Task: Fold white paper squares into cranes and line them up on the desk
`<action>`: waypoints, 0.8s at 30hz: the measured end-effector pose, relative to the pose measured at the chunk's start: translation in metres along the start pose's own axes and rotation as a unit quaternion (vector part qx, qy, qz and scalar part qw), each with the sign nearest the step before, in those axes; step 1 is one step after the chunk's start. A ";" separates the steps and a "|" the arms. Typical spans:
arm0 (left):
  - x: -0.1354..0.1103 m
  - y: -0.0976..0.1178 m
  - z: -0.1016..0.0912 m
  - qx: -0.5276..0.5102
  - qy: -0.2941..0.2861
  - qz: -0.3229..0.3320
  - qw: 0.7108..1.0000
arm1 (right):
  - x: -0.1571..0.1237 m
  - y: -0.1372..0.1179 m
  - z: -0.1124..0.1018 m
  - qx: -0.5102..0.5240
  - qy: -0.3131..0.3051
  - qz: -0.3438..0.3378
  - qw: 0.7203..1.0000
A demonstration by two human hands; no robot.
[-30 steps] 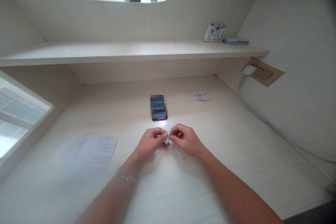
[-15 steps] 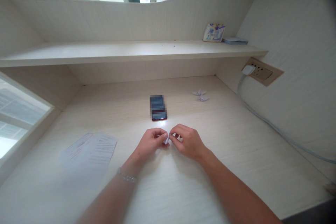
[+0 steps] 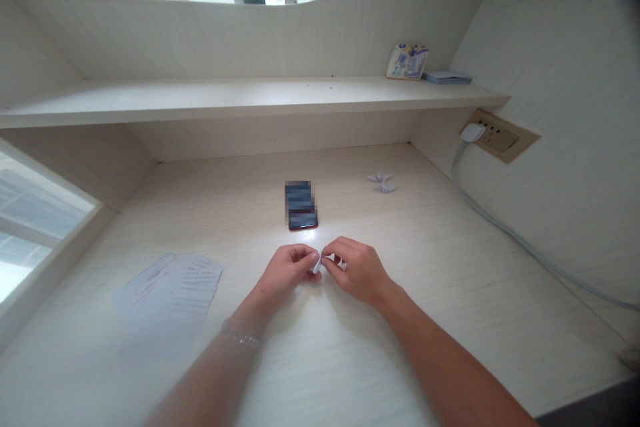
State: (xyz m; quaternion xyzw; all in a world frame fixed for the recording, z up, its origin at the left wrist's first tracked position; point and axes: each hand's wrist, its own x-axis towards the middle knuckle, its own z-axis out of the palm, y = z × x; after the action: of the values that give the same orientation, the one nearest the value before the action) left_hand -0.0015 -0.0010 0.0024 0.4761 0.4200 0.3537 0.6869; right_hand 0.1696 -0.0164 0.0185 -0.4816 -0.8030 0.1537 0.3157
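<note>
My left hand point(image 3: 286, 272) and my right hand point(image 3: 356, 269) meet over the middle of the pale wooden desk point(image 3: 430, 293). Both pinch one small folded piece of white paper point(image 3: 317, 264) between their fingertips, just above the desk top. Most of the paper is hidden by my fingers. A bracelet point(image 3: 241, 337) sits on my left wrist. A phone point(image 3: 301, 205) lies flat on the desk a short way beyond my hands.
Two small folded paper cranes point(image 3: 383, 181) rest at the back right of the desk. Printed sheets point(image 3: 170, 282) lie at the left. A shelf point(image 3: 225, 99) above holds a small packet point(image 3: 406, 61) and a flat pad. A white cable point(image 3: 505, 230) runs from the wall socket point(image 3: 493, 135).
My right hand has turned slightly and closed in tighter on the paper. The left hand and everything else on the desk have stayed put.
</note>
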 end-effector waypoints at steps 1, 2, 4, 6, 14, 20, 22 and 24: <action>0.000 -0.001 0.000 0.008 0.000 0.001 1.000 | 0.000 0.000 0.000 -0.004 -0.001 -0.001 1.000; 0.001 -0.001 0.000 0.014 -0.001 0.003 1.000 | 0.000 0.000 0.000 -0.008 -0.003 -0.002 1.000; 0.001 -0.002 -0.001 0.022 -0.004 0.005 1.000 | -0.001 0.000 -0.001 -0.014 -0.011 -0.003 1.000; 0.001 -0.002 -0.002 0.022 -0.005 0.006 1.000 | -0.001 -0.001 -0.001 -0.017 -0.019 -0.005 1.000; -0.001 0.003 -0.001 -0.028 -0.019 -0.007 0.999 | -0.001 -0.002 -0.002 -0.035 -0.016 -0.013 0.999; -0.003 0.005 0.000 -0.059 -0.023 -0.014 0.998 | 0.001 -0.002 0.000 -0.056 -0.006 -0.032 0.998; -0.003 0.005 0.001 -0.061 -0.017 -0.014 0.998 | 0.001 -0.002 0.000 -0.060 -0.001 -0.037 0.997; -0.003 0.005 0.001 -0.061 -0.008 -0.015 0.998 | 0.001 -0.001 0.001 -0.066 0.003 -0.040 0.997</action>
State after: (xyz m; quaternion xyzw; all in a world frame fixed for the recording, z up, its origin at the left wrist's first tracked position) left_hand -0.0020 -0.0024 0.0080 0.4296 0.3990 0.3643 0.7235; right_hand 0.1679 -0.0163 0.0190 -0.4696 -0.8289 0.0860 0.2914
